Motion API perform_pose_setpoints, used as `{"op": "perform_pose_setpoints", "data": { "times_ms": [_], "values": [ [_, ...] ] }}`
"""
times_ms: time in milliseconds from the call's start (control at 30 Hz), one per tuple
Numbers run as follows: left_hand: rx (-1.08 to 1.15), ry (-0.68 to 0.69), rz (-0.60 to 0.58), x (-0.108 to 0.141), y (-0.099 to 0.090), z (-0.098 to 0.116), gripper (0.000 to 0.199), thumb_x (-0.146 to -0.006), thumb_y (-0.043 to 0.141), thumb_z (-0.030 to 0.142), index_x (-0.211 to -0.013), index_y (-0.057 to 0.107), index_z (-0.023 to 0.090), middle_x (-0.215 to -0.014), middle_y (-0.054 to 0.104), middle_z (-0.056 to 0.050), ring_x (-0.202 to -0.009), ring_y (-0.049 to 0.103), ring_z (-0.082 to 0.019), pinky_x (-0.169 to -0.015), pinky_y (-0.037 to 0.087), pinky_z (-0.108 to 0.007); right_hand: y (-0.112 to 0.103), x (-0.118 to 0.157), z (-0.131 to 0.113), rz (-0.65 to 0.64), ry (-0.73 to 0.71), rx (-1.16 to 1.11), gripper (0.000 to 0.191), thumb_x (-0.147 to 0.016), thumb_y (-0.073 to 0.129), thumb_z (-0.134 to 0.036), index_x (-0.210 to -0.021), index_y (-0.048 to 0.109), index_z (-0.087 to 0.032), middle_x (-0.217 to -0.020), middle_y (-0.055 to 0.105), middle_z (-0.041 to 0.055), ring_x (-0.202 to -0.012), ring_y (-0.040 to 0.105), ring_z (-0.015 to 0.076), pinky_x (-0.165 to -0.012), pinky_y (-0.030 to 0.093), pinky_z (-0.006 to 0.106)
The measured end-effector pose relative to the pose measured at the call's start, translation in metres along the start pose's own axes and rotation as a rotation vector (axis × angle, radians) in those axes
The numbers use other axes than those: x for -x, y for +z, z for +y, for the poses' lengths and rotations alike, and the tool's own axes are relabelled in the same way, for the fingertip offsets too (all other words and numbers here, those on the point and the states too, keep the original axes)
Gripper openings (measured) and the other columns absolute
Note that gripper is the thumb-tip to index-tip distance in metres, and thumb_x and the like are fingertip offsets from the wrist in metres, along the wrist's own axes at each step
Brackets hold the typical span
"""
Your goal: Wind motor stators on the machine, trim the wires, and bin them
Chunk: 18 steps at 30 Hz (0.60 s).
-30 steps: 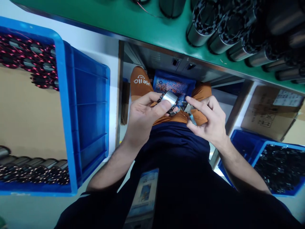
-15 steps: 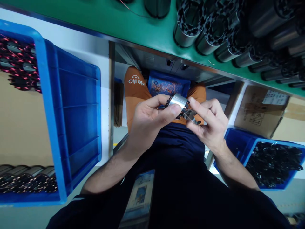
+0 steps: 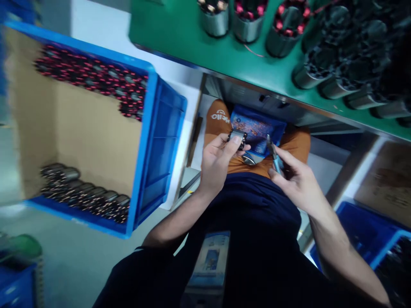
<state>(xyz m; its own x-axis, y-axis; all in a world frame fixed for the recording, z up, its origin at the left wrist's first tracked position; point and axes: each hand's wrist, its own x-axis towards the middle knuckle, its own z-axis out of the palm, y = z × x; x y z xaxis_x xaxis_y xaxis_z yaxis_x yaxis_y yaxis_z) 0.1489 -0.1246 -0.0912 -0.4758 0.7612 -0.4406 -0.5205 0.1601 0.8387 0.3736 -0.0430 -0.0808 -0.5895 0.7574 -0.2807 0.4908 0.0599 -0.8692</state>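
Your left hand (image 3: 214,167) is pinching a short metal cylinder (image 3: 239,134), thumb pressing across its bright band, and your right hand (image 3: 300,183) is wrapping around the handles of the pliers (image 3: 277,163), nose pointing away from you. You're holding the cylinder below the counter (image 3: 175,32), out from its near edge, and it's hovering by the near left corner of the blue tray (image 3: 281,131) between your knees. Feel-wise, it's looking dense for its size, stiff through the metal, probably a bit slick where your thumb is sitting. Those dark toothed ends are seeming the fragile part, so you're best off keeping your grip on the smooth band, thumb on one side and fingers opposite, leaving the ends free. The pliers are looking rigid and likely fairly light, best gripped well back from the nose.

Now for what's escaping you: your own thumb is covering part of the band, and your curled fingers are blocking the underside. Blur is smearing the toothed ends, so you're not making out any fine wire there. Whether the pliers' tips are meeting, you can't tell. Something round and shiny (image 3: 248,159) is showing below your left fingertips, too unclear to name. Off right, the frame is cutting the blue bin (image 3: 359,231) short.
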Motion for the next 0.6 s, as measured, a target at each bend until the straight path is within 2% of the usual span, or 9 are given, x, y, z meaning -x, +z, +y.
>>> {"op": "perform_pose_setpoints", "data": {
  "times_ms": [100, 167, 267, 333, 400, 467, 533, 600],
  "values": [
    [-0.119, 0.13, 0.019, 0.012, -0.038, 0.024, 0.051, -0.096, 0.098, 0.069, -0.11, 0.081, 0.023, -0.107, 0.084, -0.005, -0.1, 0.089, -0.022, -0.095, 0.073, -0.032, 0.003, -0.004, 0.012, -0.057, -0.011, 0.09, 0.067, -0.105, 0.08, -0.046, -0.167, 0.075, -0.022, -0.109, 0.083, 0.0061, -0.077, 0.07, 0.0173, -0.073, 0.06, 0.028],
    [-0.292, 0.312, 0.087, 0.022, -0.073, 0.048, 0.04, -0.1, 0.097, 0.06, -0.112, 0.082, 0.024, -0.112, 0.083, -0.006, -0.098, 0.088, -0.02, -0.092, 0.072, -0.032, 0.004, -0.006, 0.02, -0.082, 0.004, 0.102, 0.065, -0.104, 0.082, -0.051, -0.164, 0.078, -0.025, -0.103, 0.082, 0.0077, -0.073, 0.07, 0.0204, -0.069, 0.059, 0.033],
    [-0.703, 0.623, 0.324, 0.042, -0.137, 0.093, 0.027, -0.097, 0.098, 0.045, -0.104, 0.083, 0.024, -0.12, 0.083, -0.007, -0.106, 0.086, -0.02, -0.09, 0.07, -0.032, -0.001, -0.008, 0.03, -0.139, 0.11, 0.129, 0.062, -0.101, 0.084, -0.056, -0.159, 0.081, -0.034, -0.108, 0.085, 0.0131, -0.08, 0.077, 0.0287, -0.074, 0.063, 0.043],
    [-0.988, 0.698, 0.505, 0.059, -0.182, 0.123, 0.027, -0.094, 0.099, 0.045, -0.103, 0.084, 0.025, -0.122, 0.084, -0.008, -0.116, 0.084, -0.024, -0.097, 0.07, -0.037, -0.008, -0.007, 0.037, -0.186, 0.201, 0.159, 0.066, -0.096, 0.086, -0.062, -0.158, 0.08, -0.04, -0.114, 0.086, 0.0151, -0.087, 0.081, 0.0335, -0.081, 0.064, 0.048],
    [-1.166, 0.61, 0.656, 0.078, -0.224, 0.145, 0.031, -0.096, 0.095, 0.052, -0.105, 0.083, 0.025, -0.121, 0.086, -0.008, -0.117, 0.083, -0.026, -0.104, 0.07, -0.042, -0.015, -0.007, 0.045, -0.248, 0.286, 0.195, 0.07, -0.092, 0.086, -0.069, -0.158, 0.078, -0.046, -0.109, 0.085, 0.0157, -0.08, 0.079, 0.0349, -0.081, 0.064, 0.053],
    [-1.289, 0.427, 0.76, 0.094, -0.259, 0.156, 0.036, -0.1, 0.087, 0.058, -0.109, 0.083, 0.024, -0.123, 0.086, -0.009, -0.116, 0.082, -0.027, -0.108, 0.069, -0.047, -0.018, -0.008, 0.057, -0.279, 0.334, 0.223, 0.072, -0.089, 0.083, -0.077, -0.157, 0.077, -0.052, -0.1, 0.083, 0.0167, -0.069, 0.075, 0.035, -0.079, 0.061, 0.058],
    [-1.372, 0.27, 0.815, 0.103, -0.287, 0.156, 0.034, -0.1, 0.082, 0.056, -0.112, 0.083, 0.024, -0.127, 0.086, -0.01, -0.118, 0.081, -0.028, -0.115, 0.066, -0.049, -0.017, -0.01, 0.068, -0.289, 0.331, 0.24, 0.072, -0.086, 0.082, -0.082, -0.153, 0.078, -0.055, -0.099, 0.083, 0.0182, -0.068, 0.076, 0.0361, -0.077, 0.058, 0.06],
    [-1.426, 0.181, 0.854, 0.103, -0.308, 0.15, 0.029, -0.097, 0.084, 0.049, -0.111, 0.085, 0.023, -0.129, 0.083, -0.012, -0.126, 0.077, -0.03, -0.124, 0.061, -0.053, -0.011, -0.013, 0.077, -0.273, 0.284, 0.283, 0.07, -0.086, 0.079, -0.084, -0.151, 0.079, -0.057, -0.097, 0.082, 0.0189, -0.068, 0.077, 0.0369, -0.073, 0.056, 0.059]
  ]
}}
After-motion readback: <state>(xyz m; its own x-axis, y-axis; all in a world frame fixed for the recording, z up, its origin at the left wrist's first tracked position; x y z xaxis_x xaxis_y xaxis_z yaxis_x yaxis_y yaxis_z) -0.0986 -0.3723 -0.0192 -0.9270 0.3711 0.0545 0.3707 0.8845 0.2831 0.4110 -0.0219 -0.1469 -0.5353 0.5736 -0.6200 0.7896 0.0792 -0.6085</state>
